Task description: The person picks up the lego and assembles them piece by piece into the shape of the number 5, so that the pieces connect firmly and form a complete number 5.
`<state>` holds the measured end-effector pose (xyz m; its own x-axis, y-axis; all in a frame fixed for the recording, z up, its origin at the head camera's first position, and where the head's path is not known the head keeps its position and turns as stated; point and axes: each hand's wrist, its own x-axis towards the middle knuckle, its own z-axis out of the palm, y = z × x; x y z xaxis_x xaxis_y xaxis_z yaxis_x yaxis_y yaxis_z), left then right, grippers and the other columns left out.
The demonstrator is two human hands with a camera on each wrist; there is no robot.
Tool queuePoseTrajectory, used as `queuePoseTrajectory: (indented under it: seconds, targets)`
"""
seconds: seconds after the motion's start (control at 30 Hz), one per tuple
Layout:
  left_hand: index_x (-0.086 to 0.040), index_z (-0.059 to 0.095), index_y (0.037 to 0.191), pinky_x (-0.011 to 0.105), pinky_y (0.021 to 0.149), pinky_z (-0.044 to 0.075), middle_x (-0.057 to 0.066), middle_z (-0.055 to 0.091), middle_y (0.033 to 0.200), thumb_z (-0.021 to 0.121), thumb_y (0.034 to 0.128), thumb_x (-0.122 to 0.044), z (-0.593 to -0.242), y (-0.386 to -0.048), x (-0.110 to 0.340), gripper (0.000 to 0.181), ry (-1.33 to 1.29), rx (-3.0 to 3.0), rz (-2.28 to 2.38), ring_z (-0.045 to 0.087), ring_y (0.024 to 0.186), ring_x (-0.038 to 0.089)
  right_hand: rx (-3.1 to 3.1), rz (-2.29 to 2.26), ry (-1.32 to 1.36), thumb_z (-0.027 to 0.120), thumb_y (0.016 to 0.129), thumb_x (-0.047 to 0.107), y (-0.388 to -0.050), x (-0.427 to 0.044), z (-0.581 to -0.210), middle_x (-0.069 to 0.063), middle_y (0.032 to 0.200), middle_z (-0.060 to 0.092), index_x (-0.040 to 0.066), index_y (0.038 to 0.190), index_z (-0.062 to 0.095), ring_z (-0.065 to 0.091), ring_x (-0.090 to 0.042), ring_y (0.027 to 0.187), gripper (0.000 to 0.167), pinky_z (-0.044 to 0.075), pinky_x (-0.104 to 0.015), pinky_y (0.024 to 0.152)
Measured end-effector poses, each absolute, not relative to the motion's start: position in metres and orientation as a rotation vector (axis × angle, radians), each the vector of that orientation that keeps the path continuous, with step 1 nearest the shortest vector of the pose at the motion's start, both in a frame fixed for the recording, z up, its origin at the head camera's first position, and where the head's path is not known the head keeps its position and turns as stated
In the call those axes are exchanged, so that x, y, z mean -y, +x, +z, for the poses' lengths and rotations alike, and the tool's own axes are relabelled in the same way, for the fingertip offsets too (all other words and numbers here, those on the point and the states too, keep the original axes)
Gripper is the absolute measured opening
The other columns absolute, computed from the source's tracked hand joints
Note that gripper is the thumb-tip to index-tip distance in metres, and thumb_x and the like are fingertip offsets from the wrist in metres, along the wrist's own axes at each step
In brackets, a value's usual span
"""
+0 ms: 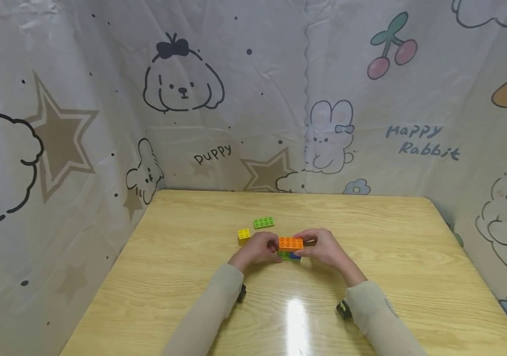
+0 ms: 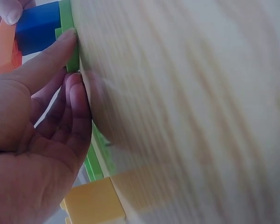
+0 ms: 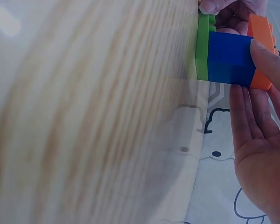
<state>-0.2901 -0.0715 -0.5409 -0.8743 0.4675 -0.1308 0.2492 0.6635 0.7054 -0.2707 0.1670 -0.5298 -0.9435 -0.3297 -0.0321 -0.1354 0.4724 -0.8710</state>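
Observation:
Three toy building bricks stand stacked on the table between the hands: a flat green brick (image 3: 202, 56) at the bottom, a blue brick (image 3: 229, 59) over one end of it, and an orange brick (image 1: 291, 244) on top. The left hand (image 1: 260, 247) pinches the green brick at its free end, thumb on the near side. From the other side, the right hand (image 1: 324, 245) grips the orange brick, its thumb lying where orange meets blue. Whether the orange brick sits fully down on the blue one I cannot tell.
A yellow brick (image 1: 244, 235) stands just beyond the left hand, and another flat green brick (image 1: 264, 223) lies farther back. The wooden table (image 1: 182, 296) ends at a patterned cloth (image 1: 262, 123) behind and at the sides.

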Motion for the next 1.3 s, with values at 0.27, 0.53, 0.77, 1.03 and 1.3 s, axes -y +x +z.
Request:
queuePoseTrajectory:
  seconds: [0.27,0.53,0.77,1.03,1.3]
  targets:
    - [-0.016,0.067,0.092,0.024,0.073,0.046,-0.003,0.060,0.086,0.089,0.0832,-0.016,-0.541,-0.291,0.076,0.024,0.629,-2.571,0.994,0.052,0.081,0.011,-2.523,-1.462,-0.399,0.088,0.081,0.006,-0.271,-0.165,-0.528,-0.013,0.119,0.075,0.008,0.120,0.076,0.074,-0.025,0.100,0.041,0.064,-0.037,0.087]
    - [-0.013,0.069,0.117,0.029,0.090,0.055,0.000,0.068,0.109,0.086,0.0861,-0.019,-0.533,-0.285,0.088,0.036,0.685,-2.534,1.062,0.062,0.098,0.013,-2.537,-1.451,-0.431,0.088,0.080,0.007,-0.272,-0.166,-0.529,-0.015,0.118,0.075,0.007,0.119,0.076,0.074,-0.026,0.100,0.041,0.064,-0.036,0.087]
    - [-0.011,0.063,0.139,0.048,0.112,0.049,0.008,0.066,0.135,0.079,0.0929,-0.017,-0.523,-0.284,0.111,0.049,0.692,-2.634,1.255,0.059,0.127,0.029,-2.560,-1.409,-0.426,0.089,0.081,0.010,-0.273,-0.165,-0.528,-0.015,0.120,0.074,0.007,0.121,0.076,0.074,-0.026,0.103,0.041,0.063,-0.036,0.089]
    - [-0.013,0.060,0.142,0.051,0.114,0.046,0.007,0.060,0.143,0.082,0.0900,-0.016,-0.521,-0.292,0.144,0.056,0.493,-2.821,1.329,0.055,0.132,0.031,-2.564,-1.404,-0.417,0.089,0.080,0.010,-0.272,-0.165,-0.527,-0.015,0.119,0.074,0.006,0.120,0.076,0.073,-0.025,0.102,0.042,0.063,-0.036,0.088]
    - [-0.012,0.057,0.145,0.052,0.116,0.044,0.010,0.059,0.146,0.082,0.0900,-0.016,-0.534,-0.296,0.167,0.061,0.383,-2.721,1.368,0.054,0.136,0.033,-2.558,-1.420,-0.416,0.089,0.080,0.010,-0.273,-0.166,-0.530,-0.015,0.119,0.074,0.006,0.120,0.076,0.073,-0.026,0.102,0.042,0.063,-0.035,0.088]
